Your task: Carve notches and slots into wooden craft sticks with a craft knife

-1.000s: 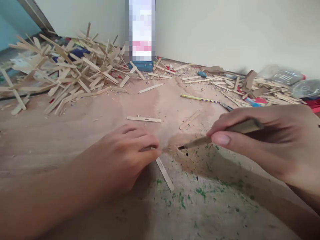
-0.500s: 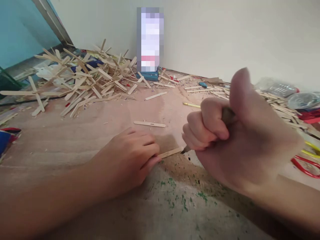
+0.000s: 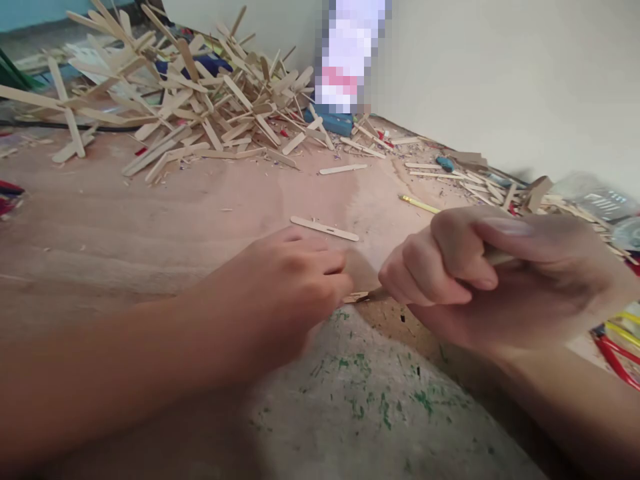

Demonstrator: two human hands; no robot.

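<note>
My left hand [image 3: 290,287] lies palm down on the board, its fingers pressed on a wooden ice-cream stick [image 3: 356,297] of which only the short right end shows. My right hand [image 3: 480,280] is closed in a fist round a craft knife [image 3: 495,257]; the knife's tip meets the stick's exposed end just right of my left fingertips. A slotted stick [image 3: 324,228] lies flat just beyond my left hand.
A big heap of sticks [image 3: 200,113] fills the far left. More sticks and scraps [image 3: 480,180] line the wall at right. A yellow pencil [image 3: 419,205] lies behind my right hand. Red and yellow handles [image 3: 617,340] show at the right edge. Green flecks [image 3: 370,400] dot the near surface.
My right hand has changed from a pen-like hold to a fist round the knife and come down onto the stick. The stick, once pointing toward me, now lies sideways under my left fingers.
</note>
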